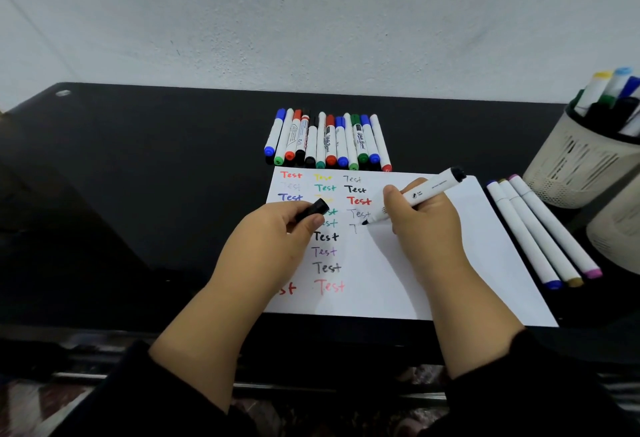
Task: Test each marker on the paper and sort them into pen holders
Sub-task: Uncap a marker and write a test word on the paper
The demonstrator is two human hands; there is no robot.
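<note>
1. The bench (138, 166) has a glossy black top and stands against a pale wall.
2. A white sheet of paper (450, 263) lies flat near its front edge, covered in columns of the word "Test" in several colours.
3. A row of capped markers (327, 140) lies side by side just behind the paper.
4. Three white markers (540, 229) lie together just right of the paper.
5. A pale mesh pen holder (571, 166) full of markers stands at the far right; a second holder (616, 232) shows partly in front of it.
</note>
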